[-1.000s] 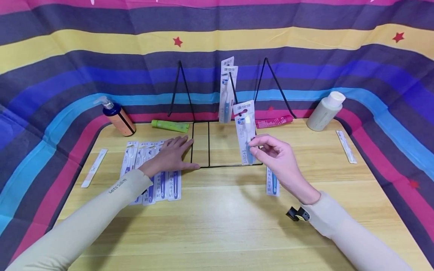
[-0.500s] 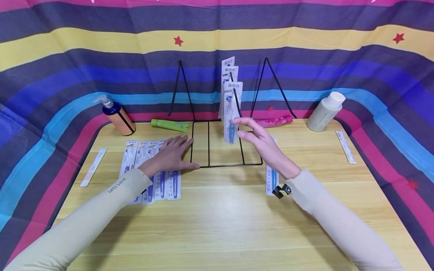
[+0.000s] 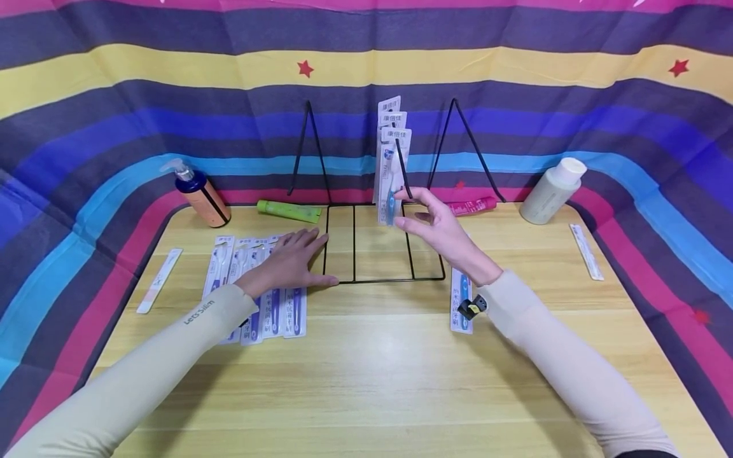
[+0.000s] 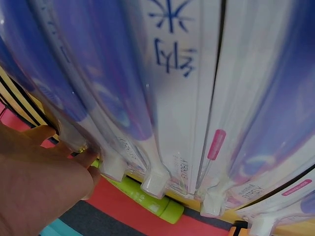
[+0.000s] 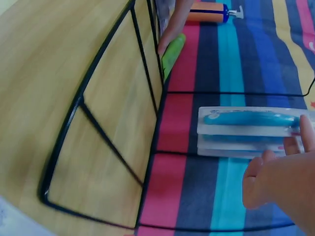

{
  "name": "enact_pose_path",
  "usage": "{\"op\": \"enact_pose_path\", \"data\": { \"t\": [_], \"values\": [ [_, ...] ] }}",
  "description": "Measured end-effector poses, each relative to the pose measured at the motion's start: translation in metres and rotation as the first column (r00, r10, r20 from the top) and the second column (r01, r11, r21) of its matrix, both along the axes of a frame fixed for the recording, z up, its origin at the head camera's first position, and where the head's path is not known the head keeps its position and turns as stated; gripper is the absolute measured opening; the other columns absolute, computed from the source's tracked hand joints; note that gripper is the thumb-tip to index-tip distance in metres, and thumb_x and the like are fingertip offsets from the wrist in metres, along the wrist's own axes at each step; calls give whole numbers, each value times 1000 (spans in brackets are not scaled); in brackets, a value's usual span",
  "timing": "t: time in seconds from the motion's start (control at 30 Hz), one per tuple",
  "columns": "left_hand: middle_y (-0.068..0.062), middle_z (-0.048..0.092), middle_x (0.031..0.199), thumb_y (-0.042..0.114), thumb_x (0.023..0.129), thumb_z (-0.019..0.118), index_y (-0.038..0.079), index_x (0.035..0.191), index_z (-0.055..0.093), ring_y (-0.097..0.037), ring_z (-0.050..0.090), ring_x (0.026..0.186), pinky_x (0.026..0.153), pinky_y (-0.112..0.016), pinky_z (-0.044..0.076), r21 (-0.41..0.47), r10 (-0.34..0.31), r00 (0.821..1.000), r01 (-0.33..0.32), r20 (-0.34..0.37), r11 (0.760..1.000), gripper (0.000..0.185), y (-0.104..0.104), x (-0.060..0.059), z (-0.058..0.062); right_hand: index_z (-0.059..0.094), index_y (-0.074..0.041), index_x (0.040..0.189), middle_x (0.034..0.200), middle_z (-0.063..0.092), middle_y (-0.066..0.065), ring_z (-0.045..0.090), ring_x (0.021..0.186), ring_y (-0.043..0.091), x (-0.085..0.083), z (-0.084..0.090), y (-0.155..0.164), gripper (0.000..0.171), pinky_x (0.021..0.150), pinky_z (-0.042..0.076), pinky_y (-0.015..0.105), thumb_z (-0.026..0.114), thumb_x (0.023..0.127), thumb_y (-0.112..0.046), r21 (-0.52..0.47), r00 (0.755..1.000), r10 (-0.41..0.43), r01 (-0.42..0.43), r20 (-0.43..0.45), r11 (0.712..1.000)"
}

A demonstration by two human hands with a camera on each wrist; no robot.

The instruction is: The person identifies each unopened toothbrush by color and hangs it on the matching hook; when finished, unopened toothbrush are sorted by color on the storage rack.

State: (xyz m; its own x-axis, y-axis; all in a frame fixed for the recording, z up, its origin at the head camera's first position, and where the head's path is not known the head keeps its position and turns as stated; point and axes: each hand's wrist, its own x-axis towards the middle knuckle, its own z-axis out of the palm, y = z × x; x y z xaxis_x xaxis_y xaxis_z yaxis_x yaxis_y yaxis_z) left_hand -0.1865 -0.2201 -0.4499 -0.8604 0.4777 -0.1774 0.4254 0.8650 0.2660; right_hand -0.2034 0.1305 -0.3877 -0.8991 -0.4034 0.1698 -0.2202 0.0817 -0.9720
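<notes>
Three packaged blue toothbrushes hang one behind another on the middle arm of a black wire rack (image 3: pixel 378 280). My right hand (image 3: pixel 441 232) is at the front toothbrush pack (image 3: pixel 392 172), its fingertips at the pack's right edge and the thumb apart from the index finger. In the right wrist view the fingers (image 5: pixel 304 129) lie by the blue pack (image 5: pixel 246 119). My left hand (image 3: pixel 292 261) lies with fingers spread at the rack's left side, partly over several purple toothbrush packs (image 3: pixel 296 312). Those packs fill the left wrist view, with the left hand (image 4: pixel 44 182) at its lower left.
Another blue toothbrush pack (image 3: pixel 460 299) lies under my right forearm. Behind are a green tube (image 3: pixel 289 210), a pink tube (image 3: pixel 472 205), an orange pump bottle (image 3: pixel 203 197) and a white bottle (image 3: pixel 552 191). Narrow white packets lie at left (image 3: pixel 160 280) and right (image 3: pixel 586 251). Striped cloth surrounds the table.
The front blue toothbrush pack has moved left and back along the middle arm to hang behind the arm's tip. My right hand followed and its pinch has loosened. The left hand stayed still.
</notes>
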Motion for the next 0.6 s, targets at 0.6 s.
{"op": "enact_pose_path", "data": {
  "t": [0.6],
  "values": [
    [-24, 21, 177, 78, 92, 70, 7, 173, 30, -49, 16, 162, 128, -69, 9, -4, -8, 1000, 8, -4, 1000, 115, 3, 0, 1, 59, -1, 146, 127, 67, 19, 62, 108, 29, 43, -52, 90, 64, 87, 53, 32, 83, 99, -35, 458, 955, -294, 275, -32, 845]
  ]
}}
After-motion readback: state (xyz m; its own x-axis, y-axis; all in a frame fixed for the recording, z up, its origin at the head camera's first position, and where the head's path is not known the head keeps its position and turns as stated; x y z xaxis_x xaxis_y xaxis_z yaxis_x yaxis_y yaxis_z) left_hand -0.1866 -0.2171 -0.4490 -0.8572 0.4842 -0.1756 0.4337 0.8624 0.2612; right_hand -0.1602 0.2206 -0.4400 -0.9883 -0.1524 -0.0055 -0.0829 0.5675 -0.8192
